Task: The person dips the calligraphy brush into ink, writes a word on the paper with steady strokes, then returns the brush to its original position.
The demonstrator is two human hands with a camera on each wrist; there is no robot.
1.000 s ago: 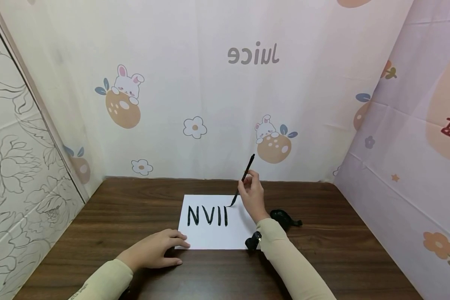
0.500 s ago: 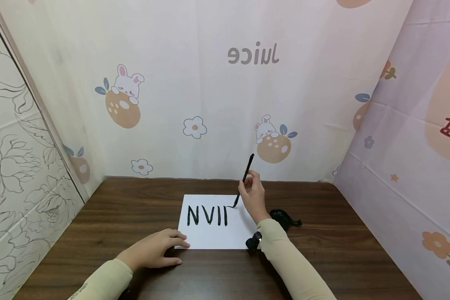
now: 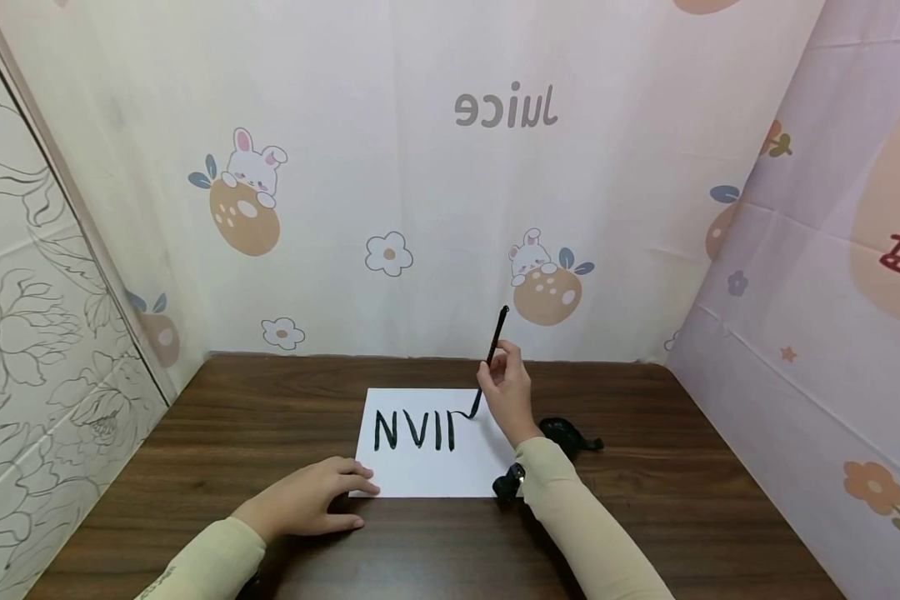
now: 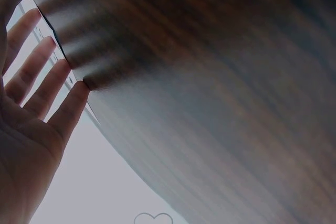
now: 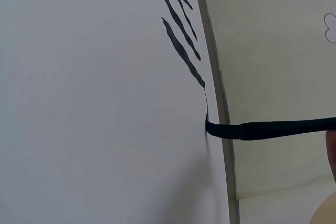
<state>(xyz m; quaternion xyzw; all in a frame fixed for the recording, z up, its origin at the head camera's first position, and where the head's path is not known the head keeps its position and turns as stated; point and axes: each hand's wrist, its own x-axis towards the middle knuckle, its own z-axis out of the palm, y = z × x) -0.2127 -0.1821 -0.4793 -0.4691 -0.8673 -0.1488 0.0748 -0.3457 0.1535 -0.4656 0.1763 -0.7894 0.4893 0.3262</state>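
Observation:
A white sheet of paper [image 3: 420, 479] lies on the brown table, bearing thick black brush strokes [image 3: 416, 432] that look like "NVII". From the top of the last stroke a thin line runs right to the bent tip of a black brush [image 3: 498, 329]. My right hand [image 3: 507, 392] pinches the brush handle, which leans slightly right. In the right wrist view the brush tip [image 5: 210, 127] touches the paper at the end of that line. My left hand [image 3: 311, 497] rests with extended fingers at the paper's lower left corner; the left wrist view shows its fingers [image 4: 68, 111] spread.
Just right of my right forearm lies a glossy black object with a short spout-like end [image 3: 568, 437]; its kind is unclear. The wooden table [image 3: 270, 392] ends at a printed curtain [image 3: 330, 167] behind, with patterned cloth on both sides.
The brush tip has slid a little to the right and slightly down, lengthening the thin line from the last stroke. My left hand has stayed in place.

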